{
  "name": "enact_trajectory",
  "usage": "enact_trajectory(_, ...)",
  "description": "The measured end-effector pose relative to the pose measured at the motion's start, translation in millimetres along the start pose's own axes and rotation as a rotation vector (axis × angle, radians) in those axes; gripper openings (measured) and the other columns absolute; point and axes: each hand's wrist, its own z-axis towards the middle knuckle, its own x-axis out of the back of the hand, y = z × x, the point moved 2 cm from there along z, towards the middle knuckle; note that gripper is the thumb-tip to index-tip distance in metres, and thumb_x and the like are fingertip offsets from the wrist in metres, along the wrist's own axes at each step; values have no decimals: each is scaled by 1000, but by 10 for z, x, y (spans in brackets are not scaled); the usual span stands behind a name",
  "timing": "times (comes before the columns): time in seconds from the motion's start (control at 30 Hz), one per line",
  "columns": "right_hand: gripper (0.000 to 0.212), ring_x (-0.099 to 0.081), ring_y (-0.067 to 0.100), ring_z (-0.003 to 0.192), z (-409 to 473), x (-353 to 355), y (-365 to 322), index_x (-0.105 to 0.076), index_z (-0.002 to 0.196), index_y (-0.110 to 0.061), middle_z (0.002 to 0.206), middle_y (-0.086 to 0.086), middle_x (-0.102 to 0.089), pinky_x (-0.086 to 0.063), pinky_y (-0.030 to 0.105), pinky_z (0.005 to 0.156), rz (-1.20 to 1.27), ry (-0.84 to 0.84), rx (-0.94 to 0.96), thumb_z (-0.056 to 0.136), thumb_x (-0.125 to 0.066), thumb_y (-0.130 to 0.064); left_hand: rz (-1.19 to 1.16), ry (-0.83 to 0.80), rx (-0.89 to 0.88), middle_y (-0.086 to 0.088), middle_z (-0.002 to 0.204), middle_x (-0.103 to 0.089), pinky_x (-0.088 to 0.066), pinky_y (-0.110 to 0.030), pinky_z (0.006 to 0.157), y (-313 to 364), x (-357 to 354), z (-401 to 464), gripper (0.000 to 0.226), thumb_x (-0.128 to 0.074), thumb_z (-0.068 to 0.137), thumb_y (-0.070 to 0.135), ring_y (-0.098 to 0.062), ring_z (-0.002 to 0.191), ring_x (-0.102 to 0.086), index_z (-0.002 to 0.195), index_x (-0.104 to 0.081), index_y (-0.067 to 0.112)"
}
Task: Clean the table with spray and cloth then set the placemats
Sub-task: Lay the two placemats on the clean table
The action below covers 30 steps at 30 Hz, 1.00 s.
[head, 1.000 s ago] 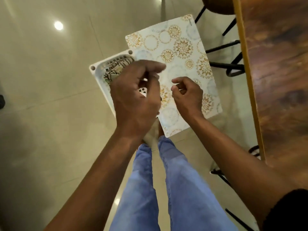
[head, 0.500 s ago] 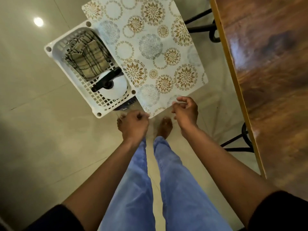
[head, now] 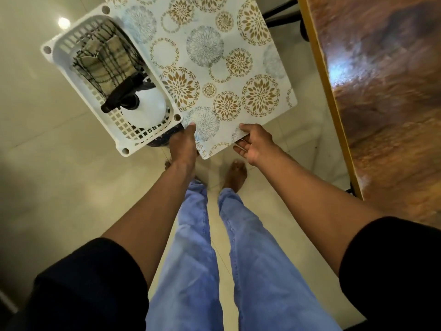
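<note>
Floor (head: 47, 187): glossy pale cream tiles with thin grout lines, a round ceiling light mirrored in them at upper left.
Tabletop (head: 386, 96): polished brown wood-grain slab with a straight yellow edge band, running down the right side; shiny patch of glare near its top.
Placemats (head: 214, 58): flat, stiff rectangular sheet, smooth white, printed with round gold and grey-blue floral medallions; held out flat above the floor, left of the tabletop and apart from it. How many sheets are stacked cannot be told.
Basket (head: 59, 44): white plastic, oblong with rounded corners, lattice walls and floor, a round hole at each corner of the rim; it sits just beside the placemats' left edge.
Cloth (head: 102, 60): soft folded fabric, beige with dark checked lines, in the far half of the basket.
Spray bottle (head: 145, 108): smooth white rounded body with a black trigger head, lying in the near half of the basket, touching the cloth.
Left hand (head: 182, 145): at the near left corner of the placemats by the basket's corner, thumb on top; the fingers are hidden below, so the grip cannot be told.
Right hand (head: 254, 145): thumb on top of the near edge of the placemats, fingers curled underneath, pinching it.
Legs: blue denim, bare feet on the tiles.
</note>
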Motion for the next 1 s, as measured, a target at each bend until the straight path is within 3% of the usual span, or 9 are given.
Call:
enact_trajectory(0.07,31,-72,28,100,-2,32,4,-64,125,-8,119,14,-73,-57,39,69,13,-9,1,95,-70,-10,58,27,-18,-1,91,-78,-59,-62,96,97,-35,-88,26,-71,77,50,-30,96,-75,75,-71,24)
enact_trajectory(0.17,18,-74,26,89,-6,50,18,-65,116,-5,117,17,-75,-62,39,69,61,-47,8,98,-67,-5,136,66,-40,0,74,-67,-59,-52,86,146,-45,-153,27,-67,92,36,-28,80,-67,69,-64,23)
enact_trajectory(0.3,29,-77,28,93,-4,57,50,-64,126,-7,112,15,-77,-64,38,70,87,-42,46,98,-67,-5,173,50,-36,8,80,-76,-59,-55,99,38,-30,-35,18,-64,82,44,-33,94,-77,74,-75,31)
enact_trajectory(0.47,28,-76,32,102,2,68,70,-65,125,-8,111,14,-77,-65,42,77,98,-29,88,97,-69,-4,184,45,-77,12,86,-71,-59,-51,101,173,-102,-213,11,-64,104,24,-26,94,-73,95,-70,28)
enact_trajectory(0.67,25,-76,32,99,21,135,87,-65,121,-10,110,13,-77,-64,39,71,128,3,106,97,-68,-4,217,3,-96,7,83,-73,-61,-56,95,154,-151,-172,22,-64,104,23,-30,92,-73,83,-70,27)
enact_trajectory(0.8,22,-76,33,99,2,200,70,-63,118,-10,109,15,-76,-63,40,70,140,15,111,97,-67,-3,217,-35,-139,-4,85,-68,-57,-63,92,47,-139,1,18,-67,86,42,-23,84,-64,76,-68,26)
enact_trajectory(0.9,28,-76,32,98,-33,211,56,-63,124,-11,112,14,-76,-65,41,73,152,-4,124,98,-67,-2,230,-51,-197,-6,82,-63,-57,-48,78,150,-147,-166,21,-67,85,46,-21,80,-57,86,-66,24)
enact_trajectory(1.0,29,-76,29,94,-86,216,27,-64,125,-12,114,15,-76,-65,42,74,189,-22,128,98,-66,0,219,-48,-295,10,76,-69,-49,-34,72,310,-198,-419,9,-64,104,20,-15,72,-61,103,-72,21)
